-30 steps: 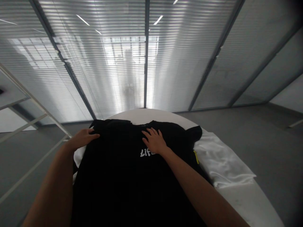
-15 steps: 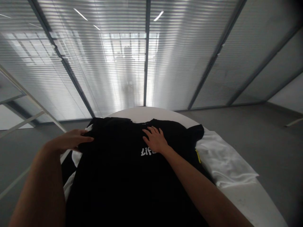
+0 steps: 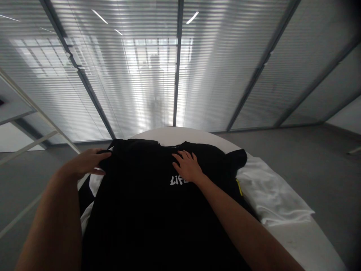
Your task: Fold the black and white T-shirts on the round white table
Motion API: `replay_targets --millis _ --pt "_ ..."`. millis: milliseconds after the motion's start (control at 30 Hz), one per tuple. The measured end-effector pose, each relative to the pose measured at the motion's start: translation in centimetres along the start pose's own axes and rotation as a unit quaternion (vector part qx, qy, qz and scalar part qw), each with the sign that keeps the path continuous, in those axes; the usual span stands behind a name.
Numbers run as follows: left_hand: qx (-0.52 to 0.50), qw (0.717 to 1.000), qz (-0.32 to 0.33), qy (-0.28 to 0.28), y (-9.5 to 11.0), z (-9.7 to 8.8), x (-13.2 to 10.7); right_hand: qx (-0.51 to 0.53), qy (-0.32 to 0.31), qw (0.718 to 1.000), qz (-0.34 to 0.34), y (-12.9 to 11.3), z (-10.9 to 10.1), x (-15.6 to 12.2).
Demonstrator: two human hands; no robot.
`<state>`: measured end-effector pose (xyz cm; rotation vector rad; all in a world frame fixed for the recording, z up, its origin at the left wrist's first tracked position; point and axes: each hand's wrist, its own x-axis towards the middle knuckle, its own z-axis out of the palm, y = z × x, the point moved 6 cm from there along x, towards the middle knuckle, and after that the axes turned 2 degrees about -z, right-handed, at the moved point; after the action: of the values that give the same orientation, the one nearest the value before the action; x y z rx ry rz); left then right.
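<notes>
A black T-shirt [image 3: 146, 210] with white lettering lies spread over a white round table [image 3: 175, 135]. My right hand [image 3: 187, 165] rests flat on its chest just below the collar, fingers stretched out. My left hand [image 3: 87, 162] is at the shirt's left shoulder, fingers and thumb closed on the edge of the black cloth near the sleeve.
A white garment [image 3: 270, 195] lies crumpled on the table to the right of the black shirt. Glass walls with blinds [image 3: 175, 67] stand behind the table. A white metal frame [image 3: 34, 124] rises at the left. Grey floor surrounds the table.
My left hand slid off the top of the shirt to its left shoulder edge and closed on the cloth. My right hand stayed in place.
</notes>
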<state>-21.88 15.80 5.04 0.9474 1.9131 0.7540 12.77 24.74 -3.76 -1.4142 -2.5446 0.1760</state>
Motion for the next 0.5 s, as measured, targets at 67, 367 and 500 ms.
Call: replay_targets --millis 67,367,500 --pt "0.01 0.999 0.001 0.03 0.3 0.0 0.0 -0.002 0.0 1.0 0.003 0.0 -0.1 0.0" --pt "0.04 0.997 0.004 0.063 0.1 0.6 0.6 -0.007 -0.01 1.0 0.009 -0.2 -0.1 0.0" --pt "0.005 0.999 0.043 0.03 0.9 1.0 0.0 -0.004 -0.006 1.0 0.006 -0.1 0.0 0.1"
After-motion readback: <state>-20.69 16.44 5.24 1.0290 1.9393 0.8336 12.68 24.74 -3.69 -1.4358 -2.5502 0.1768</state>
